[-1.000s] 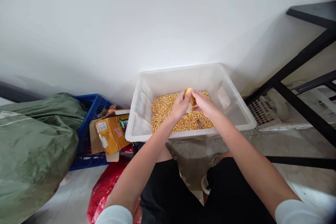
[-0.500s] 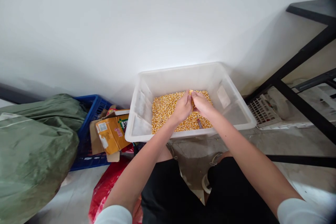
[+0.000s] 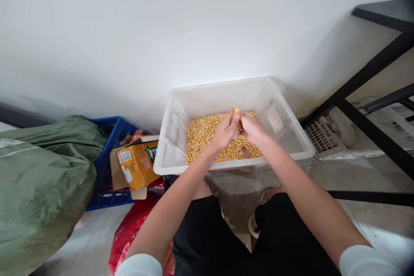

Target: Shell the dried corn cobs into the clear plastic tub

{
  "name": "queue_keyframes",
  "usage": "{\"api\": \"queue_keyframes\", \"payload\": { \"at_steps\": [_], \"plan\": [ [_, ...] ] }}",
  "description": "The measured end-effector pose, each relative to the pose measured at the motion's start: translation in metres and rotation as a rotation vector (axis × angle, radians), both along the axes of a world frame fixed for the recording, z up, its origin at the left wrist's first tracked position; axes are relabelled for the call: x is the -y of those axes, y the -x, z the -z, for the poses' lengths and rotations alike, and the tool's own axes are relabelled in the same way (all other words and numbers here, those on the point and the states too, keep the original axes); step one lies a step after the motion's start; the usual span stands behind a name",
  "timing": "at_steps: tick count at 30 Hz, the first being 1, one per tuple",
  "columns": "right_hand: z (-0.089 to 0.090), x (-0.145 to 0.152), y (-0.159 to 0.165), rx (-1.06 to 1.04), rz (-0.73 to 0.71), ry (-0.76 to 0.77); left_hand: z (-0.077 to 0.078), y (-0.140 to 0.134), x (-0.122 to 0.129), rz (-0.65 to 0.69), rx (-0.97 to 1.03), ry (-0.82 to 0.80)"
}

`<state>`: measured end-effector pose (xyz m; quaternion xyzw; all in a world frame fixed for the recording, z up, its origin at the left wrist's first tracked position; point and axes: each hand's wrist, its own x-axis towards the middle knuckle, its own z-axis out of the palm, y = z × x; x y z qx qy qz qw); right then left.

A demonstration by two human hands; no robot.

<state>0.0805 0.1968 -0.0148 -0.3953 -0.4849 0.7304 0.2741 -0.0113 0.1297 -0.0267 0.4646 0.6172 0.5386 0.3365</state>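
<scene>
A corn cob (image 3: 236, 112) stands between my two hands, its yellow top showing above the fingers and the rest mostly hidden. My left hand (image 3: 225, 131) is wrapped round it from the left. From the right, my right hand (image 3: 250, 127) presses its closed fingers against the same cob. Both hands are over loose yellow corn kernels (image 3: 203, 134) that cover the bottom of a translucent white plastic bin (image 3: 223, 94). Among the kernels, below my right hand, lies a slim tool with a reddish handle (image 3: 246, 152), partly buried.
Left of the bin are an orange cardboard box (image 3: 139, 166), a blue crate (image 3: 111, 181) and a large green sack (image 3: 45, 194). A red plastic bag (image 3: 129, 233) lies near my leg. A black metal frame (image 3: 371, 69) and a white basket (image 3: 323, 138) stand on the right.
My hands have shifted slightly on the cob. The left fingers and thumb are more extended, and more of the cob shows at its top and underneath.
</scene>
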Motion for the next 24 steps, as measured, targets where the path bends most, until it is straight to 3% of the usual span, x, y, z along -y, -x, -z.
{"api": "queue_keyframes", "payload": {
  "at_steps": [10, 15, 24],
  "plan": [
    [0.006, -0.006, -0.001, 0.019, 0.03, -0.077, -0.01, 0.001, 0.001, 0.01, 0.151, -0.002],
    [0.002, -0.008, -0.004, -0.007, 0.079, -0.047, -0.004, 0.003, -0.001, 0.009, 0.105, -0.093],
    [-0.006, -0.003, -0.005, -0.08, 0.077, -0.012, -0.007, 0.001, -0.001, -0.013, 0.009, -0.1]
  ]
}}
